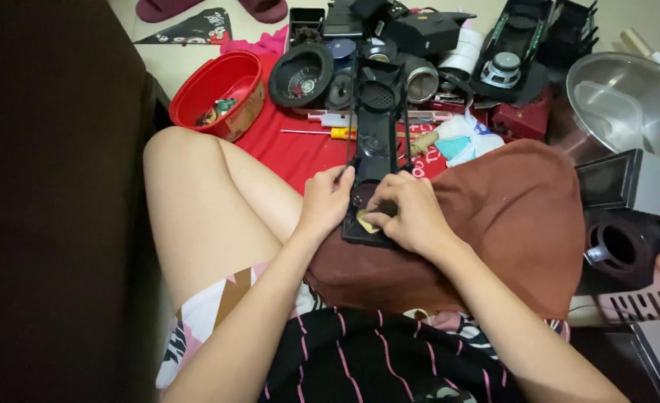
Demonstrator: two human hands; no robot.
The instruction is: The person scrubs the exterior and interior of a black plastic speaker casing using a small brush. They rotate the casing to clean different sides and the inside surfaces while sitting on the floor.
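A long black plastic speaker panel (377, 119) with round openings lies lengthwise, its near end resting on a brown cloth (509, 216) over my right knee. My left hand (325, 200) grips the panel's left edge near its lower end. My right hand (407, 209) rests on the same end, fingertips pinching a small yellowish piece (366, 221) against the panel. My bare left leg (210, 209) is bent beside it.
A red bowl (222, 93) with small parts sits far left on a red cloth (300, 149). Black speaker cones and housings (301, 75), a yellow-handled screwdriver (330, 133) and a metal bowl (629, 104) crowd the far side. A black box (621, 179) stands right.
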